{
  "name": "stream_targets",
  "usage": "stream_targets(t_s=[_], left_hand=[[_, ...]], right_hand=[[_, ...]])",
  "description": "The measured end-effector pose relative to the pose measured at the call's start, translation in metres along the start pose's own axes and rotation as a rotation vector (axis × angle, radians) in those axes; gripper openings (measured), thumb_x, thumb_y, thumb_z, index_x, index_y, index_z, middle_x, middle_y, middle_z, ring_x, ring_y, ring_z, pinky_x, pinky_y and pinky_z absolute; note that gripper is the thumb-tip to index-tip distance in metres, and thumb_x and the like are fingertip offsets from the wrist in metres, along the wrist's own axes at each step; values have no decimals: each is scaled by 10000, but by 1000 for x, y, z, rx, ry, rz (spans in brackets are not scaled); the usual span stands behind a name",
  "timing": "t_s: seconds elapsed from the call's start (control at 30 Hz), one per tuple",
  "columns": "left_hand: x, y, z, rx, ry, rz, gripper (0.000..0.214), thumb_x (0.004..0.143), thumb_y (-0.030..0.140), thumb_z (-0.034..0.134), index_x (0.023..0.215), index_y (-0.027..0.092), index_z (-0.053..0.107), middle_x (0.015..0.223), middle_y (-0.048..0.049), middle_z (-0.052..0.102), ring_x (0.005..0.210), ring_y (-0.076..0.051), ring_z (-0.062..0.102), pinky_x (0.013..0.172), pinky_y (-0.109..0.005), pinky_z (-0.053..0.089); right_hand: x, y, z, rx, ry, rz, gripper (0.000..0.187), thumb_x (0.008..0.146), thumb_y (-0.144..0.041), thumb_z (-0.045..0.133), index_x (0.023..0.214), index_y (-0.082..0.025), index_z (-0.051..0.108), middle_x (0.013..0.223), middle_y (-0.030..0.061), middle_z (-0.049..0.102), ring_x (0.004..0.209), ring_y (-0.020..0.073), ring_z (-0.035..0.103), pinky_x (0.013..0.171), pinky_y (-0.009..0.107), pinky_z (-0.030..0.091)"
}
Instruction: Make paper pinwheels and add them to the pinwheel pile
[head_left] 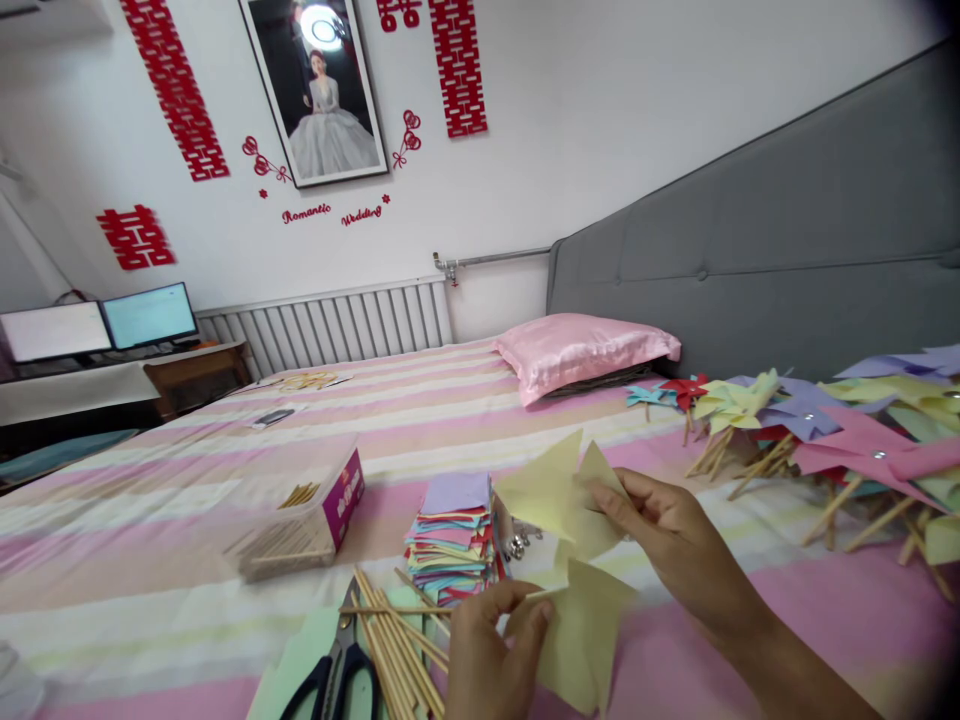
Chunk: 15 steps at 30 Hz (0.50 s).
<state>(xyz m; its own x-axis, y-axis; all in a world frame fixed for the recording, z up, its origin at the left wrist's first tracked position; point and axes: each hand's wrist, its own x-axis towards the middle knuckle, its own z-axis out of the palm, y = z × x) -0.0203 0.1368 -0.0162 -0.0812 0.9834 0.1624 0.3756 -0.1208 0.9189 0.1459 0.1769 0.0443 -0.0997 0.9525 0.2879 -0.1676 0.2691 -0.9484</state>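
Both my hands hold one pale yellow cut paper square (570, 520) above the striped bed. My right hand (667, 540) pinches its middle, with pointed flaps sticking up and to the left. My left hand (491, 650) pinches a lower flap near the bottom edge of the view. Just behind the paper stands a stack of coloured paper squares (454, 535) topped by a lilac sheet. Wooden sticks (394, 640) lie fanned beside my left hand.
Black-handled scissors (334, 675) rest on a green sheet at the bottom. A box of sticks (300, 520) sits to the left. Several finished paper pinwheels (825, 430) pile up at right by the grey headboard (787, 230). A pink pillow (581, 350) lies behind.
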Motion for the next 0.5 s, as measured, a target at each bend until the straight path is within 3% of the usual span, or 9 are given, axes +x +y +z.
stream_targets(t_s=[0.13, 0.33, 0.5], left_hand=[[1, -4, 3, -111, 13, -41, 277, 674, 376, 597, 668, 113, 685, 646, -78, 691, 625, -205, 588, 525, -244, 420], [2, 1, 5, -621, 24, -209, 425, 590, 354, 709, 906, 90, 602, 642, -105, 710, 565, -210, 636, 545, -277, 461], [3, 1, 7, -750, 64, -243, 491, 577, 337, 729, 978, 97, 580, 620, -110, 715, 612, -234, 657, 581, -298, 471]], right_hand=[[2, 2, -6, 60, 60, 38, 346, 685, -433, 619, 924, -183, 639, 711, 30, 690, 593, 192, 620, 508, 257, 484], [3, 0, -8, 101, 102, 49, 400, 685, -422, 624, 999, -175, 607, 810, 62, 706, 713, 250, 648, 539, 294, 508], [3, 0, -13, 166, 216, 34, 349, 696, -356, 634, 1014, -220, 595, 824, 42, 706, 716, 250, 655, 533, 302, 518]])
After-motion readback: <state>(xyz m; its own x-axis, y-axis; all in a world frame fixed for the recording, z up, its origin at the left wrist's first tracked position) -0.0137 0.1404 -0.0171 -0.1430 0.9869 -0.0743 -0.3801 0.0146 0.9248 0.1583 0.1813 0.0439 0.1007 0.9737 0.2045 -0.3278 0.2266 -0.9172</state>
